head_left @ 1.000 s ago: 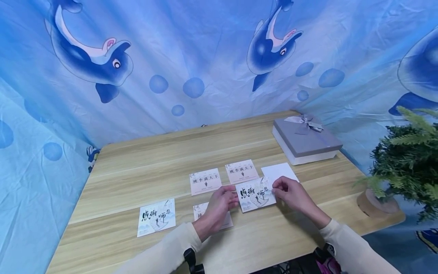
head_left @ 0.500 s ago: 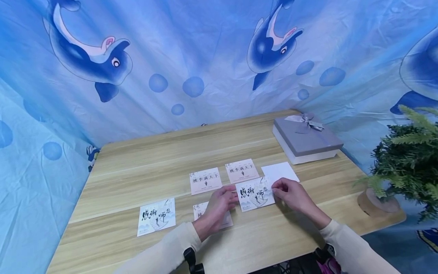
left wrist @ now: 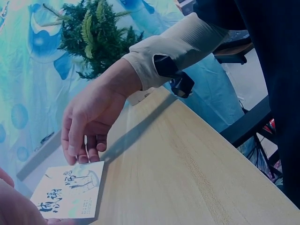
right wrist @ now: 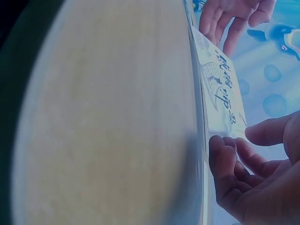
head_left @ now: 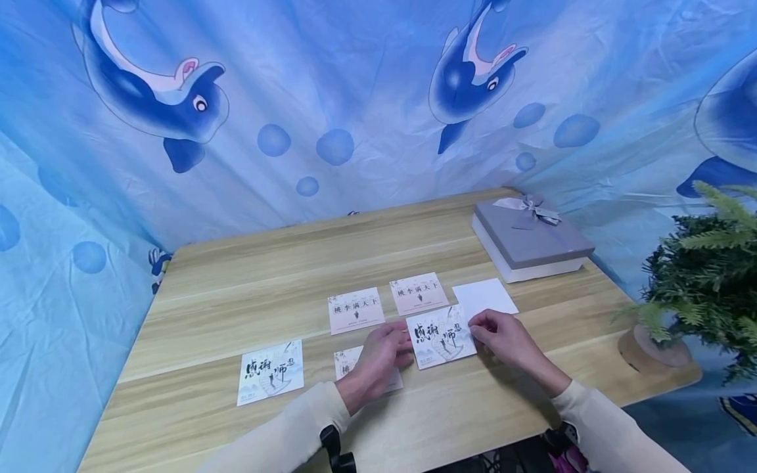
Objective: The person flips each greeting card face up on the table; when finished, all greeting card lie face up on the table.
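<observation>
A white greeting card point(head_left: 441, 335) with black brush characters and a faint boat drawing lies between my hands, face up, in the head view. My right hand point(head_left: 501, 334) pinches its right edge; the thumb and bent fingers meet that edge in the right wrist view. At the opposite edge, my left hand point(head_left: 381, 355) touches the card with fairly straight fingers, its thumb apart from it in the right wrist view. Beneath the left hand, a pinkish card point(head_left: 349, 360) is partly covered. A matching brush-lettered card point(head_left: 271, 372) lies farther left.
Two pinkish lettered cards point(head_left: 356, 311) point(head_left: 418, 293) lie behind the hands. A blank white card point(head_left: 485, 295) is beside them. The grey gift box point(head_left: 532, 233) with a bow stands at the back right, and a potted plant point(head_left: 704, 289) at the right edge of the wooden table point(head_left: 248, 282).
The hands and the card between them stay nearly in place; the card shifts very slightly. The head view tilts a little.
</observation>
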The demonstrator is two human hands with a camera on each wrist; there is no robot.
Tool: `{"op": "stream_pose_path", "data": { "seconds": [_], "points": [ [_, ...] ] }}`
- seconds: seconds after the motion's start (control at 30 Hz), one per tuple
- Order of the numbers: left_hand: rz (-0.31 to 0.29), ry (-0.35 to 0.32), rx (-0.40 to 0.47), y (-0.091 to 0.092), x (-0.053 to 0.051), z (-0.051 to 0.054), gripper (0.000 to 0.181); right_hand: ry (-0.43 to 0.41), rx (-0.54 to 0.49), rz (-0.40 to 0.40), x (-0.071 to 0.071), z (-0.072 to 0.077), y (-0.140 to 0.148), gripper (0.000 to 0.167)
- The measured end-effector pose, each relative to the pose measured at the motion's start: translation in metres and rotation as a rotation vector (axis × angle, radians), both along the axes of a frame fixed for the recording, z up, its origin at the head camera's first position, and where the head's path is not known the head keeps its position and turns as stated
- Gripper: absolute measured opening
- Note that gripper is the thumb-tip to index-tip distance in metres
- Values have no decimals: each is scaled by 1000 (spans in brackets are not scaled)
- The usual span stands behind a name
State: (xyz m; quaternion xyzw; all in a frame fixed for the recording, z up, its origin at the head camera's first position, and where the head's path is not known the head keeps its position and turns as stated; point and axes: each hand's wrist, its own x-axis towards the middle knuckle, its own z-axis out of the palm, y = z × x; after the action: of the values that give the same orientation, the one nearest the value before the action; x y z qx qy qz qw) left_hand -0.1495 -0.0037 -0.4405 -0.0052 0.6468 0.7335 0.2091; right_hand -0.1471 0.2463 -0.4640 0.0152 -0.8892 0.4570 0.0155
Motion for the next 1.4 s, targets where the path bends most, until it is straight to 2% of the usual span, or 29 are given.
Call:
{"op": "stream_pose_path", "data": {
  "seconds": [0.2, 0.37, 0.7, 0.9, 1.4],
  "points": [
    [-5, -34, 35, 1, 0, 0, 47, -42, -7, -1, 1, 0, -1, 13],
    [14, -55, 40, 3, 0, 0, 45, -57, -19, 6, 1, -1, -2, 14],
    [48, -44, 5, 3, 0, -2, 48, -61, 16, 22, 0, -1, -2, 17],
    [39, -42, -6, 2, 1, -4, 46, -86, -3, 14, 1, -2, -1, 17],
    [32, -40, -34, 2, 3, -7, 50, -80, -12, 4, 7, 4, -1, 19]
  ]
}}
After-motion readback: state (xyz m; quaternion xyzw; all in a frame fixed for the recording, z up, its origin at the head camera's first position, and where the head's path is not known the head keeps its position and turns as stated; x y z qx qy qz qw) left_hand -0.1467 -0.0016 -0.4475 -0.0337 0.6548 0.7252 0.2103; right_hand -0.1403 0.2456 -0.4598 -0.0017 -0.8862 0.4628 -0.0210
